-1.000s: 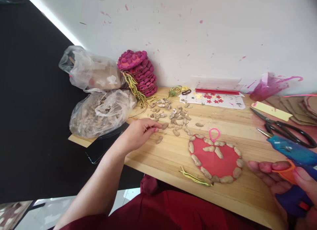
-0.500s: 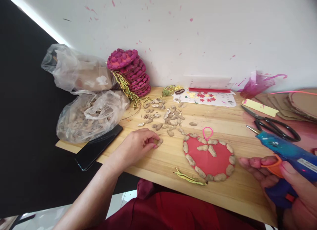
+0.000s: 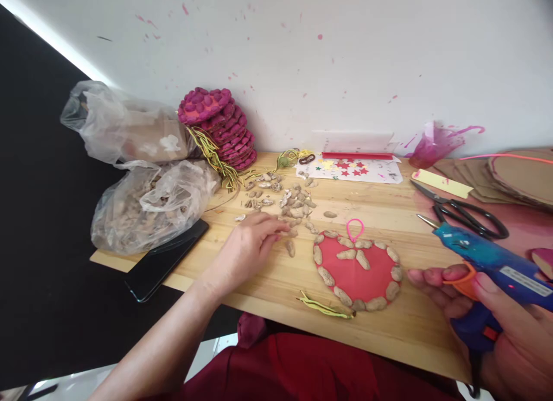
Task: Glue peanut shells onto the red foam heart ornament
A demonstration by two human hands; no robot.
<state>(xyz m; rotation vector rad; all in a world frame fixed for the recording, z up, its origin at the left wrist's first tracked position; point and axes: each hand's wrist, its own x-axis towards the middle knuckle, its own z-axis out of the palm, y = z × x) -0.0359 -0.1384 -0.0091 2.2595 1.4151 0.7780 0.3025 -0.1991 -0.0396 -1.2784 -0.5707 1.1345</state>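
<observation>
My left hand (image 3: 253,239) is over the table with its fingers stretched toward loose peanuts (image 3: 298,202), the fingertips slightly blurred. One peanut (image 3: 290,248) lies just beside the fingertips. At the right, my right hand (image 3: 496,326) grips a blue glue gun (image 3: 484,254) with an orange trigger; its metal nozzle points left. Between the hands lies a red heart-shaped piece (image 3: 345,274) edged with peanuts, with two more peanuts set near its top middle. A pink loop (image 3: 355,230) sticks up from its upper edge.
Yellow-green strings (image 3: 326,307) lie by the front edge. A phone (image 3: 166,263) and plastic bags (image 3: 151,211) are at left, beside a stack of purple peanut-covered pieces (image 3: 220,124). Scissors (image 3: 466,211), paper stars (image 3: 345,166) and cardboard pieces (image 3: 522,176) lie farther back.
My left hand has moved up and toward the peanut pile, and the peanut by its fingers now lies separate on the table. The glue gun stays in my right hand; the view has shifted slightly.
</observation>
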